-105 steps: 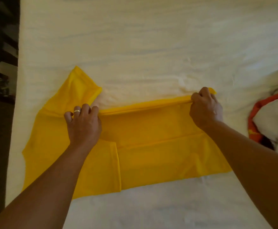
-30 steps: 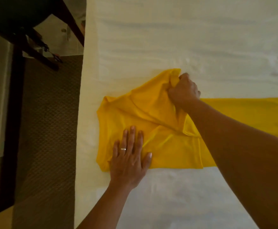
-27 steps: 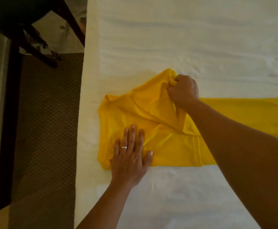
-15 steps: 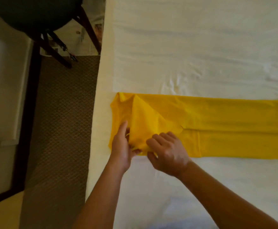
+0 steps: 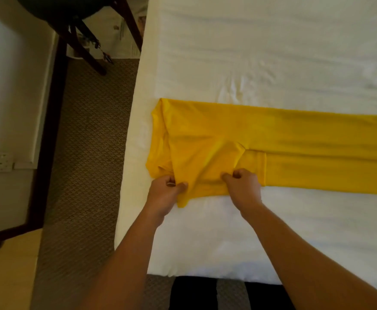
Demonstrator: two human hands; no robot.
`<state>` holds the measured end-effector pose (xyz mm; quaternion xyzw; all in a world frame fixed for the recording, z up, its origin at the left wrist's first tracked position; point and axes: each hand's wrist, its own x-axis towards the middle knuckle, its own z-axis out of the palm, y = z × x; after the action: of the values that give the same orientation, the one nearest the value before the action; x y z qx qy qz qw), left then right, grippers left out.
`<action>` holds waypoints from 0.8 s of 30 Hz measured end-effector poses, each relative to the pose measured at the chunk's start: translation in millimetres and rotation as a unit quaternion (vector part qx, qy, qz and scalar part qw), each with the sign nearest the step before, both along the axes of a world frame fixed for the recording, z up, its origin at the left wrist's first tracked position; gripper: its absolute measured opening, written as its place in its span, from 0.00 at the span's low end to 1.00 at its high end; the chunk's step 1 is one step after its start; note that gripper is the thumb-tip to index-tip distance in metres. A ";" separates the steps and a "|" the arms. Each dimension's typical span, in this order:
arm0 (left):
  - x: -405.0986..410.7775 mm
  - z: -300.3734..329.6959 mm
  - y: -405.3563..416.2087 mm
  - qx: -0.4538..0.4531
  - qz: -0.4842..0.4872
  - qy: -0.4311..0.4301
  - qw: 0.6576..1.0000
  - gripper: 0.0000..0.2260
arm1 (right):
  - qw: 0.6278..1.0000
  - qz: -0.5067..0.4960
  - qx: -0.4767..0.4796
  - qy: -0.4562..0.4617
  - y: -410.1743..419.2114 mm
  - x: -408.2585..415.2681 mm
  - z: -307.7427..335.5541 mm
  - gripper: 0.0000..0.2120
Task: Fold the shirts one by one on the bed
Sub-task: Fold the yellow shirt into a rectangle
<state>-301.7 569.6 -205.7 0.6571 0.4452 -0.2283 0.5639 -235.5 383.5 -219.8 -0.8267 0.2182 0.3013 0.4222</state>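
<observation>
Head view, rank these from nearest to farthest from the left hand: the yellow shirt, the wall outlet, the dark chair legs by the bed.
Measured from the left hand:
1. Yellow shirt, pinched in that hand at its near edge on the bed.
2. Wall outlet, far left, low on the wall across the carpet.
3. Dark chair legs, upper left beyond the bed's corner; clearly farthest.

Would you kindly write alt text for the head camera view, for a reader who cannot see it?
Two hands pinch the near edge of a yellow shirt folded into a long strip across a white bed: the left hand at its left end, the right hand just beside it. Brown carpet lies left of the bed.
</observation>
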 end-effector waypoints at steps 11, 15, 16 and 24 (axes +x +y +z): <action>-24.3 -7.5 -8.5 0.008 0.018 0.021 1.000 0.04 | 0.992 0.059 0.042 0.106 -32.0 -17.7 -7.8 0.07; -30.9 -13.8 -3.4 0.097 -0.054 0.032 0.993 0.05 | 0.987 0.127 -0.078 0.056 -33.4 -16.0 -3.3 0.15; -31.8 -13.9 -2.8 0.100 -0.060 0.036 0.993 0.06 | 0.986 0.128 -0.099 0.041 -33.3 -15.9 -0.3 0.15; 24.1 7.6 8.2 0.340 -0.102 -0.020 0.935 0.08 | 0.940 0.196 -0.137 -0.244 -12.2 19.9 -6.3 0.07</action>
<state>-277.6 577.7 -198.2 0.8560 0.4152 -0.1060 0.2893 -215.6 371.3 -226.1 -0.9512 -0.0186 0.1338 0.2776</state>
